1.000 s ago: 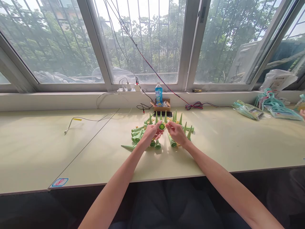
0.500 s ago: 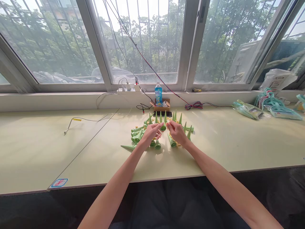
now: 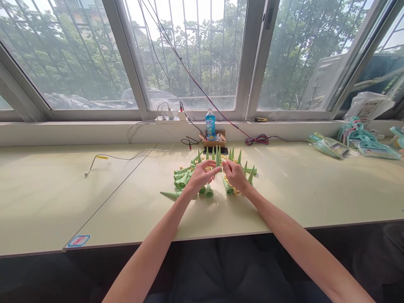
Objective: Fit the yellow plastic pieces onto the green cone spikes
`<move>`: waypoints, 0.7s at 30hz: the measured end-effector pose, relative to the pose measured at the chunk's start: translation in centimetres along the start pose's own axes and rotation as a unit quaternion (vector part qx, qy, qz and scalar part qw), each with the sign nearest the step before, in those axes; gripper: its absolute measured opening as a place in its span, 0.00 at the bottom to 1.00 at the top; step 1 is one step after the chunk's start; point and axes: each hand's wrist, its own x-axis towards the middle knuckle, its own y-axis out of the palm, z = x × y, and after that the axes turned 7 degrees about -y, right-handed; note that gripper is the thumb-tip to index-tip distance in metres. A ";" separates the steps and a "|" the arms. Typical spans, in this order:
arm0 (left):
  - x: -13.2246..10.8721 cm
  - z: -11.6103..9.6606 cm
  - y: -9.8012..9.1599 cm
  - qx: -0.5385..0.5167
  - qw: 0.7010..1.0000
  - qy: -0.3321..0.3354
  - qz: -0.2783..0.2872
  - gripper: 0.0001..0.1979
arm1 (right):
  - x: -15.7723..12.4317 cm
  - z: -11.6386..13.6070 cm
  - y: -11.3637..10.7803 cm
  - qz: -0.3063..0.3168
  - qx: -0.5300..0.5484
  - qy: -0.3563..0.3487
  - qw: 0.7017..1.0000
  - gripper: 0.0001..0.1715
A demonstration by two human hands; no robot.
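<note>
My left hand [image 3: 203, 173] is closed on a green plastic cone [image 3: 217, 157], its tip pointing up between my two hands. Close beside it, my right hand [image 3: 234, 174] is in a pinch; whatever sits in its fingertips is hidden or too small to name. Around both hands are several more green cones. Some stand upright at the back, like the cone [image 3: 239, 157] behind my right hand. Others lie on their sides, such as the cone [image 3: 227, 185] below my right hand and the cone [image 3: 208, 192] below my left. Small yellow pieces [image 3: 237, 192] lie among them.
Behind the cones are a dark phone-like slab [image 3: 224, 150] and a small cardboard box [image 3: 220, 141] with a blue-labelled bottle [image 3: 210, 125]. A coiled cable [image 3: 261, 139] lies near the wall. Bagged items [image 3: 330, 145] and teal hangers [image 3: 356, 131] occupy the far right of the table [image 3: 315, 189].
The cone in my left hand has turned from showing its open base to pointing tip up. My left fingers have shifted slightly around it; my right hand has barely moved.
</note>
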 end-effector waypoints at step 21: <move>0.6 0.9 0.6 0.109 0.980 0.139 -0.089 0.15 | 0.2 0.1 0.1 -0.022 0.007 0.002 1.000 0.24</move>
